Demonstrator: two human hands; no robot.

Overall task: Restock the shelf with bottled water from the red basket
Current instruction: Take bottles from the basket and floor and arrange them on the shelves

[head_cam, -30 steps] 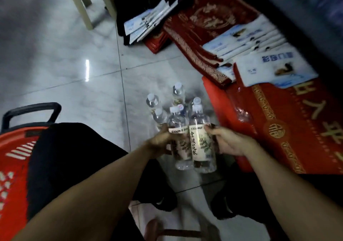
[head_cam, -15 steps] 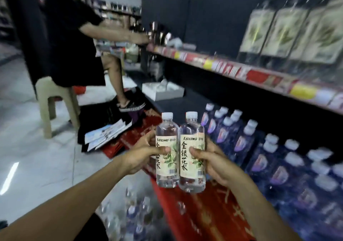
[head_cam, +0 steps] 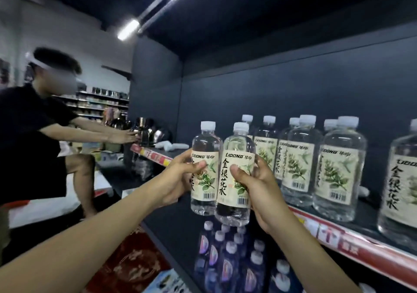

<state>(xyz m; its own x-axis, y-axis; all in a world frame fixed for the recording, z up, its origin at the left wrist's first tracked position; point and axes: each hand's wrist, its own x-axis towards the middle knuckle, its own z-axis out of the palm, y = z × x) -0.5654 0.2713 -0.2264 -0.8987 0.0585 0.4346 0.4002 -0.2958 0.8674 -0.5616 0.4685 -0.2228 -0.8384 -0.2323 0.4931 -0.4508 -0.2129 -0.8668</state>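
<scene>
Shelf [head_cam: 352, 245] nearby; left hand [head_cam: 178, 180], right hand [head_cam: 259, 191] grip bottles [head_cam: 235, 148].

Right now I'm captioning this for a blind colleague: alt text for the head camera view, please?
Two water bottles held side by side, the left bottle in the left hand, the right bottle in the right hand, before a dark shelf with a row of matching bottles. Purple-labelled bottles stand below; another person reaches toward the shelf farther left.

The left bottle [head_cam: 204, 170] and the right bottle [head_cam: 235, 175] are clear with white caps; their cream labels carry green leaves and black characters. The shelf [head_cam: 270, 89] is dark grey, its front strip [head_cam: 352, 245] red with pale tags. The lower bottles [head_cam: 228, 265] look bluish-purple.
</scene>
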